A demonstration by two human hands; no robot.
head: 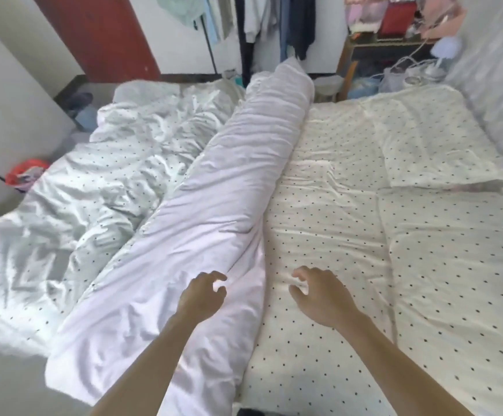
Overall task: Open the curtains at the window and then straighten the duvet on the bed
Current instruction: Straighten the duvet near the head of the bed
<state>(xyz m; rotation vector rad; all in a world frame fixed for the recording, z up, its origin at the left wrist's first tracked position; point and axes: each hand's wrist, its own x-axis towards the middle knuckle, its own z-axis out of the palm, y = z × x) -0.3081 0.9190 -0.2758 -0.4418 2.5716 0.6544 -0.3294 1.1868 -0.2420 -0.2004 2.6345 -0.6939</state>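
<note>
The white duvet (pixel 214 211) lies bunched in a long rumpled fold down the middle of the bed, its dotted side (pixel 94 181) spilling crumpled over the left half. The right half shows the cream dotted sheet (pixel 349 235) and a matching pillow (pixel 430 148). My left hand (pixel 203 292) hovers over the near part of the duvet fold, fingers curled and apart, holding nothing. My right hand (pixel 319 295) hovers over the sheet just right of the fold, fingers also spread and empty. No window or curtain is in view.
Clothes (pixel 274 19) hang on a rail beyond the bed's far end. A cluttered shelf (pixel 394 31) and a small fan (pixel 436 64) stand at the far right. A red door (pixel 100 34) is at the far left, with shoes (pixel 79 106) and a red basket (pixel 25 172) on the floor.
</note>
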